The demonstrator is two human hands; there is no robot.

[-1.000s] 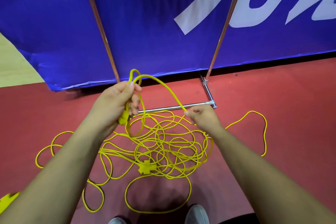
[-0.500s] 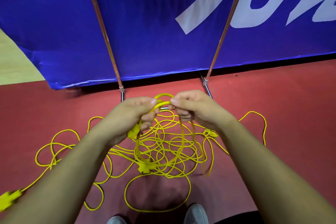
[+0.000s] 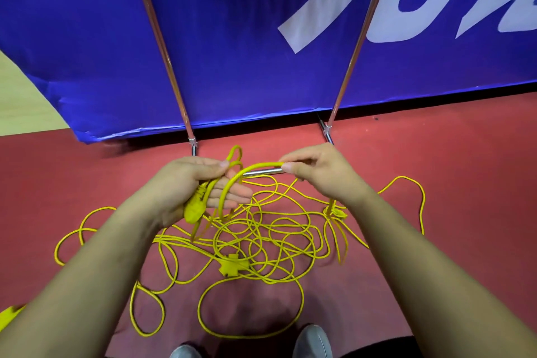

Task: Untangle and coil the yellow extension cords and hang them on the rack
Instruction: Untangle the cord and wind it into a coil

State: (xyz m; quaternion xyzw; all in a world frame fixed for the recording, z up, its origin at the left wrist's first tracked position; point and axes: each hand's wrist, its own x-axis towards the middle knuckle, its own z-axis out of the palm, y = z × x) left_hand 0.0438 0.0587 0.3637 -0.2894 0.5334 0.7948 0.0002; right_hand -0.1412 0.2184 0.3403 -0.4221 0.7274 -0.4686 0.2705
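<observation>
Many loops of the yellow extension cords lie in a loose tangle on the red floor, right in front of the person's feet. The wire is thin and bright, crossing over itself again and again. A cross-shaped socket block sits low in the heap, and a small knot shows on the right side, under the right wrist. Longer single loops stray out to the left, to the right and toward the shoes.

One stretch is lifted clear of the pile. It arches between the two hands, just above the tangle. The left hand is turned palm up with its fingers reaching out to the right; a few coils hang round those fingers, the thumb clamps the strands from above, and the thick yellow plug lies against the palm. The right hand faces palm down and pinches the arch between thumb and forefinger, the other fingers curled in behind. Both forearms reach forward and the hands are near each other — not touching.

Beyond the hands stands the rack: two slanted metal uprights and a shiny base bar on the floor, partly hidden by the fingers. No cord hangs on the uprights. Behind it a blue banner with large white lettering reaches down to the floor.
</observation>
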